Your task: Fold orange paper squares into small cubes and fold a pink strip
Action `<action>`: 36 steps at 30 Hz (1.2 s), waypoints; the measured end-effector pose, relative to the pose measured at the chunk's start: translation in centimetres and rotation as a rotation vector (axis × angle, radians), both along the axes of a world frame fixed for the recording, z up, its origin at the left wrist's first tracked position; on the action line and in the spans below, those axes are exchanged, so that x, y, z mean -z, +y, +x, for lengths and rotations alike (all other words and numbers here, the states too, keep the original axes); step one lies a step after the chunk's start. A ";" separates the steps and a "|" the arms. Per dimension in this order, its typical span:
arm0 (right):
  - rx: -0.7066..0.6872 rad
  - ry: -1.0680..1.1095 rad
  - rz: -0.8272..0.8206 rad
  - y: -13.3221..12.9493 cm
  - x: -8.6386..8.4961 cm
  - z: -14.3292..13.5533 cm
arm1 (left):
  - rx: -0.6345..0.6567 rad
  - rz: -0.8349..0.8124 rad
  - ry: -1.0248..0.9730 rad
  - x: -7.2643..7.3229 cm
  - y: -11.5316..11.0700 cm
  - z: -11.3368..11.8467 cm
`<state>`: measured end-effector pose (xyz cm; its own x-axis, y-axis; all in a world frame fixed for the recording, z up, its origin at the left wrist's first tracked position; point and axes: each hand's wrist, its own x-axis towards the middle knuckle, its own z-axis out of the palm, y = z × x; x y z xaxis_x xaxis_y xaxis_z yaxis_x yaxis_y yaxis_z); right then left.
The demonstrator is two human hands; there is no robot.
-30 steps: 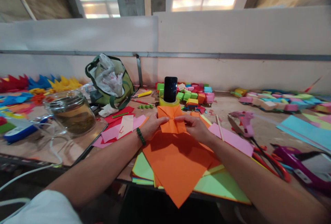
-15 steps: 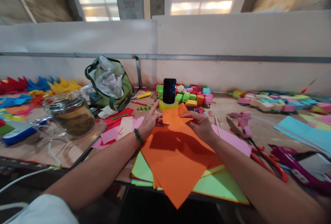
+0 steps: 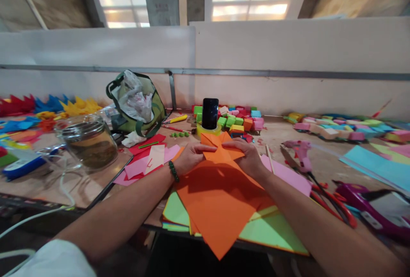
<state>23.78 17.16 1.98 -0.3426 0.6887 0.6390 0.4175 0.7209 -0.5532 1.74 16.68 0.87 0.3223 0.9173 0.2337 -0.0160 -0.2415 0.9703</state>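
Observation:
A small folded orange paper (image 3: pixel 220 149) is held up between both hands, over larger orange sheets (image 3: pixel 221 208). My left hand (image 3: pixel 188 157), with a dark beaded bracelet at the wrist, pinches its left side between thumb and fingers. On the right side my right hand (image 3: pixel 248 155) grips it in the same way. Light green sheets (image 3: pixel 275 230) lie beneath the orange ones at the table's front edge. Just behind the folded paper, a black phone (image 3: pixel 210 113) stands upright in a yellow tape roll (image 3: pixel 209 131).
Left are a glass jar (image 3: pixel 89 144), a green bag (image 3: pixel 137 102) and pink and red paper (image 3: pixel 141 166). Right are a pink glue gun (image 3: pixel 301 153), red-handled scissors (image 3: pixel 333 204) and a purple device (image 3: pixel 371 208). Colourful folded pieces (image 3: pixel 233 119) sit behind the phone.
My left hand's raised index finger has come down onto the folded paper's left side. The folded paper has opened wider on both sides and shows more creases.

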 end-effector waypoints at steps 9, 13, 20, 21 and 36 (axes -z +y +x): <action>0.013 -0.047 -0.008 0.0 0.1 0.4 | 0.088 0.021 -0.092 -0.6 -0.5 0.3; -0.046 0.079 -0.153 -0.2 -0.4 -0.1 | -0.034 0.010 -0.059 -0.8 -0.5 0.1; -0.150 0.363 -0.554 -0.4 -0.8 -0.8 | -0.065 -0.019 -0.145 -0.9 -0.3 0.2; -0.139 0.374 -0.554 -0.3 -0.8 -0.9 | -0.062 -0.023 -0.158 -0.8 -0.3 0.2; 0.023 0.569 -0.614 -1.0 -0.1 -2.3 | -0.227 -0.154 -0.310 -1.0 -1.0 1.5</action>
<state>21.43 16.14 2.13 -0.0624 0.9737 0.2192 -0.0331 0.2175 -0.9755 3.24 15.70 1.90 0.0435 0.9888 0.1426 -0.2765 -0.1253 0.9528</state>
